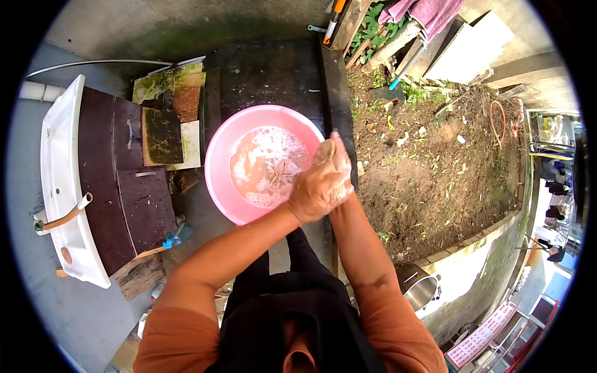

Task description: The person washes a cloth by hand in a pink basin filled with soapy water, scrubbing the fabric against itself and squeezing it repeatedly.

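My left hand [315, 192] and my right hand [342, 161] press together above the right rim of a pink plastic basin [218, 154]. White suds cling to both. The left lies across the palm side of the right, whose fingers point away from me. Whether something small is pinched between them is hidden. Cloudy, foamy water [252, 163] fills the bottom of the basin. A crumpled pale cloth [282, 175] lies partly under the water, just left of my hands.
A white sink [63, 154] on a dark cabinet [98, 163] stands at left, with mossy boards [161, 135] beside it. A low dark curb [336, 88] separates the paving from a soil bed [433, 186]. A metal pot [419, 289] sits at lower right.
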The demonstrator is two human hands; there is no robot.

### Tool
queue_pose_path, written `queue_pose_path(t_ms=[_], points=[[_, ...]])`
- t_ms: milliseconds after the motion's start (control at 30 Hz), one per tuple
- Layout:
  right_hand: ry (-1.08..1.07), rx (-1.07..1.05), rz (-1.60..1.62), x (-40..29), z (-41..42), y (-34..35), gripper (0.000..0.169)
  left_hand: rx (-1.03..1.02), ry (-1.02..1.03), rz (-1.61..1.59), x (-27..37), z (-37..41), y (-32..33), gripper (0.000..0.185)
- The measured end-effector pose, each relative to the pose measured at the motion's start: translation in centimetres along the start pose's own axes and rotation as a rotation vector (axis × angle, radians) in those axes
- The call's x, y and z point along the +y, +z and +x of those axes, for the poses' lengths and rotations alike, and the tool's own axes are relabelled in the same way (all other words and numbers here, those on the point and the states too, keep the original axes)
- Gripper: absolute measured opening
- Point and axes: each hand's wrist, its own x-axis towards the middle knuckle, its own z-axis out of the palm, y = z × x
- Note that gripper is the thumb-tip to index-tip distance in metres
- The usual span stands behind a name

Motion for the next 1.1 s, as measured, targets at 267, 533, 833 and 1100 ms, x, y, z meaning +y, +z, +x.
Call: queue_pose_path(t_ms=[267, 533, 833, 1100], points=[[0.008, -0.108, 0.067, -3.9, -1.3, 3.4, 0.04, 0.117, -0.454, -0.107, -5.4, 2.1, -5.4, 0.029], [-0.098, -0.205, -0.211, -5.8, -1.4, 1.2, 0.042, -0.065, -0.277, 0.194, -4.8, -1.4, -6.4, 0.041], [-0.139, -0.144, -0.701, -5.3, -2.2, 3.9, 0.047, -0.005, -0.444, -0.532, -0.8, 1.0, -4.3, 0.021], [-0.398, 0.015, -0.989, -7.3, -0.9, 1.7, 0.043, 0.125, -0.662, -0.865, 1.4, 2.6, -6.1, 0.018]])
